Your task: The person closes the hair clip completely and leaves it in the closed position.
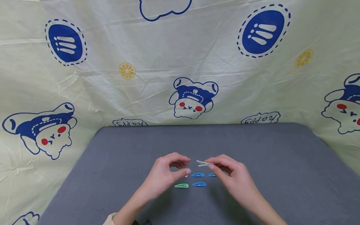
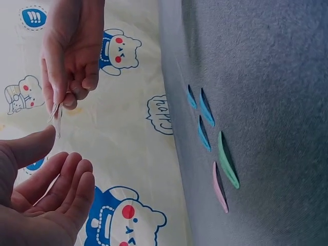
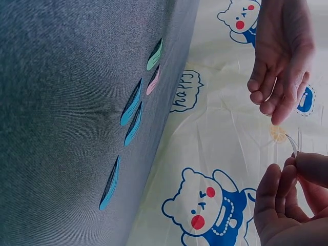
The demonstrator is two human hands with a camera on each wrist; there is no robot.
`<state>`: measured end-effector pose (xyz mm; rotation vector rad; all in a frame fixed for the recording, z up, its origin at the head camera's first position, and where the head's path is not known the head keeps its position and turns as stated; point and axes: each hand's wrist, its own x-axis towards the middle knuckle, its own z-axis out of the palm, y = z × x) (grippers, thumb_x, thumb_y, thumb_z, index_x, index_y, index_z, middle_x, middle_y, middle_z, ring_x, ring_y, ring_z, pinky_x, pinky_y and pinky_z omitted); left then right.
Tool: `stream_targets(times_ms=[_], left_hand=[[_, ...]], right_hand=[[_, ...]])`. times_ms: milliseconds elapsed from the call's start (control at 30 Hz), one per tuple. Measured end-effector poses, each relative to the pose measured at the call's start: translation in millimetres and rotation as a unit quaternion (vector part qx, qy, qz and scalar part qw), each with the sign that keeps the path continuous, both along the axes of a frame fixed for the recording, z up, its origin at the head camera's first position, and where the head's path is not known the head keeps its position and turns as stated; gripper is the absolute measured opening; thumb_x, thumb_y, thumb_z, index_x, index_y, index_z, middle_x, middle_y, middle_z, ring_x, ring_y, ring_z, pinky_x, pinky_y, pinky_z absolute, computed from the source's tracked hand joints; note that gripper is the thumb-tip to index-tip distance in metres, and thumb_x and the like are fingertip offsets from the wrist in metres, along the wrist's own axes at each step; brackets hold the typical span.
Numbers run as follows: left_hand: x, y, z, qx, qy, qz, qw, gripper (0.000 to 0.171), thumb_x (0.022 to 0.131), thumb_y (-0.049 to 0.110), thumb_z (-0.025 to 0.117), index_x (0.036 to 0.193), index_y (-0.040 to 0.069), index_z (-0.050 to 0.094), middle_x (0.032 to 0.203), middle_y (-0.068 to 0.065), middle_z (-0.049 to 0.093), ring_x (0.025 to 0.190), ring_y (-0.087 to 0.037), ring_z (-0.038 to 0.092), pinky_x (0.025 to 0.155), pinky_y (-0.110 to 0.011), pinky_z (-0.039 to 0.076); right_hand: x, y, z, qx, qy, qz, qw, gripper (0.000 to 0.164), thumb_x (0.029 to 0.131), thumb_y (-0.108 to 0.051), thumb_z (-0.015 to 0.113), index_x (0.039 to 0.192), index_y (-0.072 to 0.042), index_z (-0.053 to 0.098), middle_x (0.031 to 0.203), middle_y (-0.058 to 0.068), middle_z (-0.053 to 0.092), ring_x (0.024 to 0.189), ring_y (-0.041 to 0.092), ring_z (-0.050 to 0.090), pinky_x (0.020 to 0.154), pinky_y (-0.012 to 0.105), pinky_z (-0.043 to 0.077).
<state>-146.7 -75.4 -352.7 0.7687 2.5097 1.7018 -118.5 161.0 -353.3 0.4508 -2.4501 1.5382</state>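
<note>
Between thumb and fingertips my right hand (image 1: 232,175) pinches a white snap hair clip (image 1: 203,163), held above the table with its two arms spread apart. The clip also shows pale and thin in the right wrist view, a white hair clip (image 3: 293,144). Just left of its free end, my left hand (image 1: 166,173) has its fingers bent loosely and its thumb apart from them, with nothing held. Below the hands lie a green hair clip (image 1: 181,185), blue hair clips (image 1: 199,184) and a pink hair clip (image 2: 220,187), the pink one mostly hidden by my left thumb in the head view.
A grey cloth-covered table (image 1: 126,150) spreads under the hands. Behind it hangs a pale curtain (image 1: 157,47) printed with cartoon bears, blue ovals and orange slices. One more blue hair clip (image 1: 212,175) lies partly behind my right thumb.
</note>
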Motion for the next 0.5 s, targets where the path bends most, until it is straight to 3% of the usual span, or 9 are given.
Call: stream_targets(times_ms=[200, 367, 500], left_hand=[[1.0, 6, -5.9, 0.015, 0.009, 0.002, 0.9999, 0.025, 0.084, 0.018, 0.08, 0.108, 0.02, 0.072, 0.097, 0.013, 0.066, 0.091, -0.012, 0.064, 0.086, -0.032, 0.052], [2.1, 10, -7.3, 0.011, 0.009, -0.003, 0.9999, 0.026, 0.084, 0.022, 0.08, 0.109, 0.018, 0.073, 0.098, 0.012, 0.065, 0.095, -0.02, 0.064, 0.089, -0.037, 0.051], [3.8, 12, -8.9, 0.007, 0.001, -0.007, 0.9999, 0.025, 0.084, 0.028, 0.08, 0.107, 0.022, 0.074, 0.097, 0.011, 0.066, 0.095, -0.017, 0.064, 0.088, -0.036, 0.052]], right_hand=[[1.3, -1, -2.0, 0.002, 0.009, 0.009, 1.0, 0.015, 0.094, -0.018, 0.068, 0.105, -0.026, 0.073, 0.097, -0.009, 0.067, 0.083, 0.013, 0.061, 0.072, 0.028, 0.053], [2.8, -2, -4.0, 0.007, 0.002, 0.019, 1.0, 0.015, 0.094, -0.019, 0.068, 0.104, -0.028, 0.073, 0.097, -0.01, 0.067, 0.084, 0.012, 0.061, 0.075, 0.03, 0.053], [4.5, -4, -6.2, 0.013, 0.001, 0.023, 1.0, 0.015, 0.095, -0.02, 0.067, 0.103, -0.031, 0.073, 0.097, -0.012, 0.066, 0.086, 0.011, 0.061, 0.076, 0.03, 0.052]])
